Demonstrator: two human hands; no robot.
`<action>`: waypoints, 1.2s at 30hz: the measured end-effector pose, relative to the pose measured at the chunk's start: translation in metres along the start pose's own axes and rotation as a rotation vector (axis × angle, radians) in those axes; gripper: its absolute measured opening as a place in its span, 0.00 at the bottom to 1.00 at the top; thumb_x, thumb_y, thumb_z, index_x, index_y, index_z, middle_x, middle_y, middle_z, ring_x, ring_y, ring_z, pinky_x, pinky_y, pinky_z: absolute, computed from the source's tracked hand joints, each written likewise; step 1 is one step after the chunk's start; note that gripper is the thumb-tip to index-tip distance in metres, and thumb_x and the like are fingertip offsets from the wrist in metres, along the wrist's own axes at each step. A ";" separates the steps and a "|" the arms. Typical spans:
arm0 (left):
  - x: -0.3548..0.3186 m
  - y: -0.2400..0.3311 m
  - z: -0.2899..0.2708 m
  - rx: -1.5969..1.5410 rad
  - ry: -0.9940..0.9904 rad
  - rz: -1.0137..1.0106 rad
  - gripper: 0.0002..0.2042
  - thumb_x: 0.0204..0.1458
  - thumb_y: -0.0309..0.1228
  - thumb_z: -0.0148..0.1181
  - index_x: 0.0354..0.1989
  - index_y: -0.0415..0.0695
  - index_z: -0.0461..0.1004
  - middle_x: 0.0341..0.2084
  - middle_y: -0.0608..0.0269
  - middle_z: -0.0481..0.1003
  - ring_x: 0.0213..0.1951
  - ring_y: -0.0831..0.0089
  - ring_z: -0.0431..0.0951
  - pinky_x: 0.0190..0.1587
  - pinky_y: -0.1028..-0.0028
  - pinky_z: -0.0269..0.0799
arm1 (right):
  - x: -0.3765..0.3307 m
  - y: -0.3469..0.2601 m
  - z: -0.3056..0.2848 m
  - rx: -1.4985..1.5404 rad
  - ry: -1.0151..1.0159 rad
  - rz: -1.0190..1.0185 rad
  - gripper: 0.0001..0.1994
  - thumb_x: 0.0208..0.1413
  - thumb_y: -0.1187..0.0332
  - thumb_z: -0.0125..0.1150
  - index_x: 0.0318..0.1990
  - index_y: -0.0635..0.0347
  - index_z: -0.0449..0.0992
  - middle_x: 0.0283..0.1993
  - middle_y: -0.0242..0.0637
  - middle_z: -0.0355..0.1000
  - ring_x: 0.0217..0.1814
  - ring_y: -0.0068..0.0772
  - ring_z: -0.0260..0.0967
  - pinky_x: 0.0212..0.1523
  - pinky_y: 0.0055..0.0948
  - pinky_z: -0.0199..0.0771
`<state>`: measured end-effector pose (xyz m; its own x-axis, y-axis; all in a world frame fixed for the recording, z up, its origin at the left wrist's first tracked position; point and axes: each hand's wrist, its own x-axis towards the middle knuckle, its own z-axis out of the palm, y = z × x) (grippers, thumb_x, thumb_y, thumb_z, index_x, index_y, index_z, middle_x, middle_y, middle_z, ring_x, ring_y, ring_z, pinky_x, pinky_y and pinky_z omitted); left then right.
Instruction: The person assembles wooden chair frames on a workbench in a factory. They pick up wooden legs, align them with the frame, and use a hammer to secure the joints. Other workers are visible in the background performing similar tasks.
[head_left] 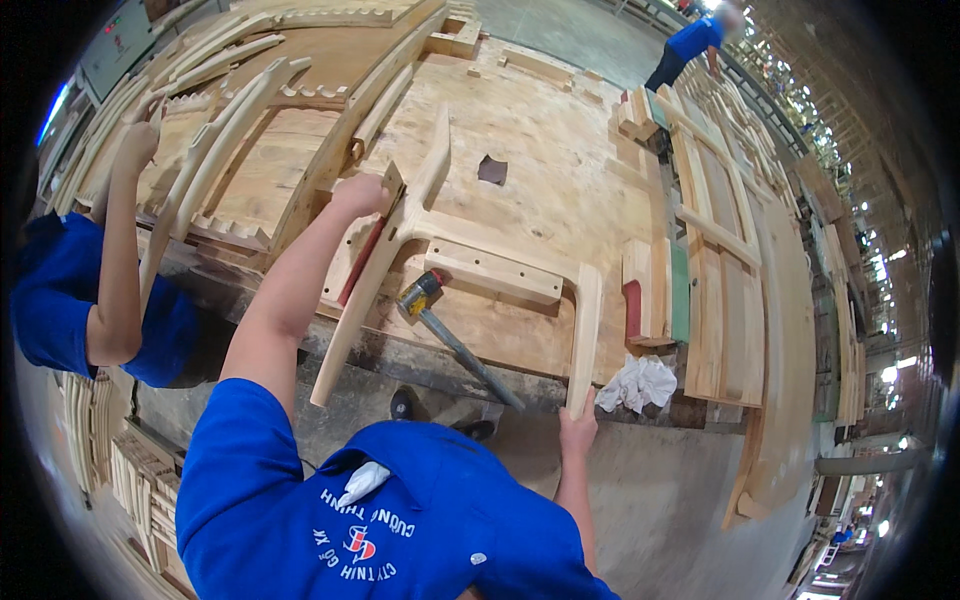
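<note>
Plywood bench (560,190) carries the chair frame (470,255): bare wood, lying flat at the near edge, two legs overhanging toward you. Your left hand (358,192) is closed, fingers wrapped on the frame's upper joint where the curved back leg meets the rail. Your right hand (578,428) grips the foot of the front leg (584,340), fingers closed round it below the bench edge. Hammer (455,335) lies just under the rail, head near the back leg, handle running out past the edge. White rag (637,383) sits just right of the front leg. Stacked wooden parts (720,250) lie along the right. Another person's raised hand (137,145) is well left.
</note>
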<state>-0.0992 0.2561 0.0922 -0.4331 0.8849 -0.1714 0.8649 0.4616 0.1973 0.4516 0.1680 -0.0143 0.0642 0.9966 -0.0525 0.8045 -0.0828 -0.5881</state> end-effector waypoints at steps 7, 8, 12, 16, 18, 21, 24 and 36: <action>-0.009 -0.016 0.007 -0.026 0.100 -0.039 0.18 0.54 0.45 0.47 0.43 0.45 0.74 0.37 0.51 0.77 0.42 0.56 0.77 0.44 0.59 0.72 | 0.004 -0.003 -0.002 0.125 0.007 -0.097 0.39 0.41 0.69 0.65 0.65 0.55 0.57 0.51 0.53 0.70 0.50 0.50 0.71 0.48 0.39 0.70; -0.014 -0.015 0.007 -0.095 0.125 -0.035 0.18 0.54 0.46 0.47 0.42 0.45 0.73 0.36 0.50 0.77 0.41 0.55 0.77 0.43 0.58 0.72 | 0.003 -0.002 -0.004 0.154 0.015 -0.121 0.39 0.40 0.69 0.65 0.65 0.56 0.57 0.51 0.53 0.71 0.50 0.50 0.71 0.49 0.38 0.70; -0.064 -0.016 0.021 -0.301 0.294 -0.018 0.17 0.54 0.46 0.50 0.40 0.45 0.72 0.26 0.52 0.77 0.33 0.54 0.78 0.37 0.59 0.72 | -0.004 -0.008 -0.011 0.248 -0.029 0.003 0.35 0.41 0.68 0.66 0.60 0.60 0.62 0.51 0.53 0.70 0.50 0.51 0.71 0.50 0.39 0.69; -0.158 -0.033 0.067 -0.402 0.266 -0.107 0.17 0.52 0.44 0.54 0.42 0.43 0.70 0.27 0.52 0.76 0.32 0.54 0.77 0.35 0.59 0.71 | -0.011 0.005 -0.009 0.032 0.076 -0.103 0.27 0.42 0.68 0.66 0.52 0.63 0.67 0.45 0.50 0.71 0.49 0.52 0.68 0.51 0.42 0.66; -0.203 -0.038 0.092 -0.395 0.268 -0.094 0.20 0.50 0.42 0.56 0.46 0.42 0.67 0.34 0.50 0.74 0.35 0.52 0.76 0.38 0.58 0.70 | -0.012 0.005 -0.006 -0.062 0.225 -0.288 0.23 0.42 0.68 0.65 0.49 0.63 0.69 0.41 0.47 0.71 0.47 0.51 0.67 0.50 0.42 0.65; -0.264 -0.048 0.145 -0.292 0.295 -0.067 0.26 0.48 0.40 0.58 0.54 0.45 0.60 0.44 0.46 0.71 0.40 0.48 0.75 0.42 0.56 0.70 | -0.014 -0.004 -0.006 -0.062 0.268 -0.507 0.18 0.43 0.69 0.63 0.44 0.62 0.71 0.38 0.44 0.70 0.45 0.49 0.66 0.48 0.42 0.65; -0.289 -0.028 0.145 -0.370 -0.016 -0.379 0.28 0.48 0.38 0.58 0.57 0.48 0.56 0.43 0.45 0.71 0.42 0.47 0.74 0.44 0.55 0.70 | -0.008 -0.035 0.011 0.086 0.048 -0.524 0.14 0.44 0.70 0.62 0.41 0.61 0.73 0.39 0.42 0.71 0.44 0.47 0.66 0.46 0.41 0.65; -0.284 -0.027 0.148 -0.300 -0.012 -0.393 0.29 0.48 0.38 0.56 0.58 0.47 0.54 0.42 0.44 0.72 0.40 0.45 0.75 0.41 0.53 0.71 | 0.008 -0.078 0.087 -0.120 -0.555 -0.417 0.21 0.43 0.55 0.65 0.42 0.57 0.71 0.39 0.42 0.71 0.45 0.45 0.68 0.44 0.40 0.68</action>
<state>0.0381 -0.0172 -0.0071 -0.7074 0.6402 -0.2994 0.5248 0.7596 0.3843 0.3379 0.1822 -0.0388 -0.5487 0.7929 -0.2649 0.7583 0.3387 -0.5570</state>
